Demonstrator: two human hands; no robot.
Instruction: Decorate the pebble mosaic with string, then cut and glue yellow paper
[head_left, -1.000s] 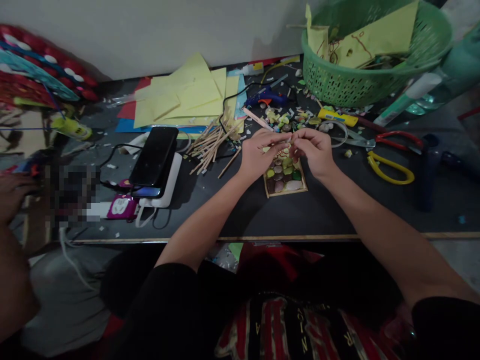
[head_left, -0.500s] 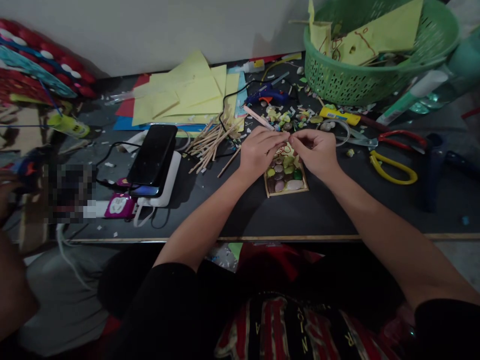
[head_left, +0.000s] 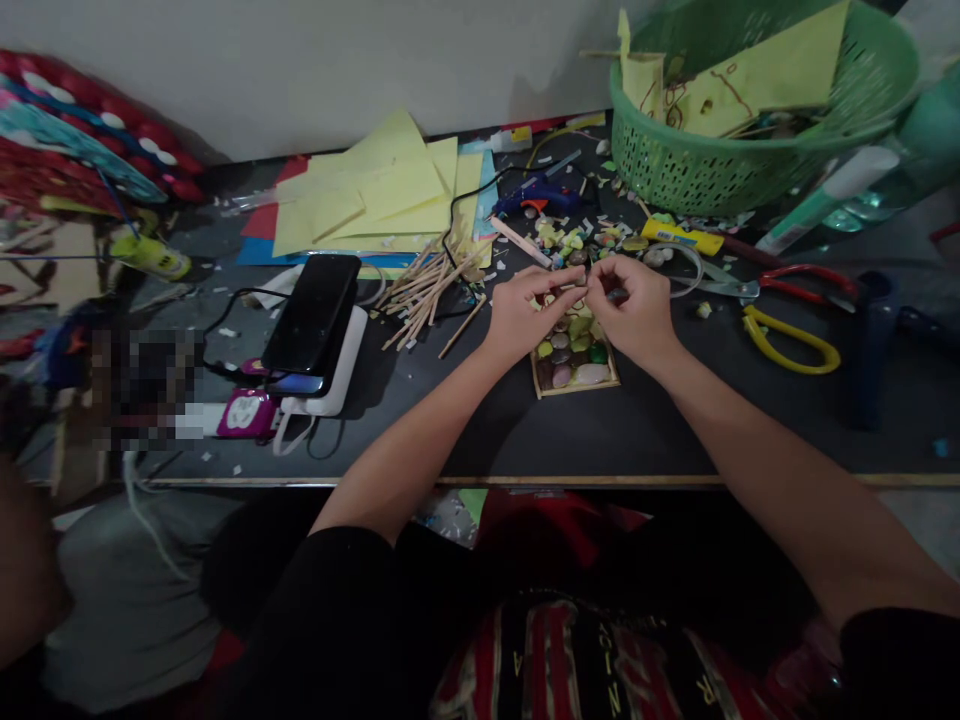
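My left hand (head_left: pixel 525 308) and my right hand (head_left: pixel 631 302) meet fingertip to fingertip over the far part of a small stick-framed panel (head_left: pixel 576 388). Thumb and fingers are pinched together on both hands. Whatever is between them is too small to make out. Coloured pebbles (head_left: pixel 560 356) in grey, green, purple and white cover the panel's near part, and pale yellow backing shows above them. My hands hide part of its far end. Close beyond them lie scraps and a pale pink stick-like piece (head_left: pixel 520 243).
Behind are a blue glue gun (head_left: pixel 541 196), yellow paper sheets (head_left: pixel 390 190) and thin wooden sticks (head_left: pixel 427 290). A green basket (head_left: pixel 675 165), red-handled pliers or cutters (head_left: pixel 810 283) and yellow-handled scissors (head_left: pixel 791 350) are at right. Left are a phone (head_left: pixel 313 310) and another person's arm (head_left: pixel 26 560).
My fingers shift slightly, with the left thumb and fingers now showing more apart from the right hand's tips. The panel stays in place. The whole view has moved a little.
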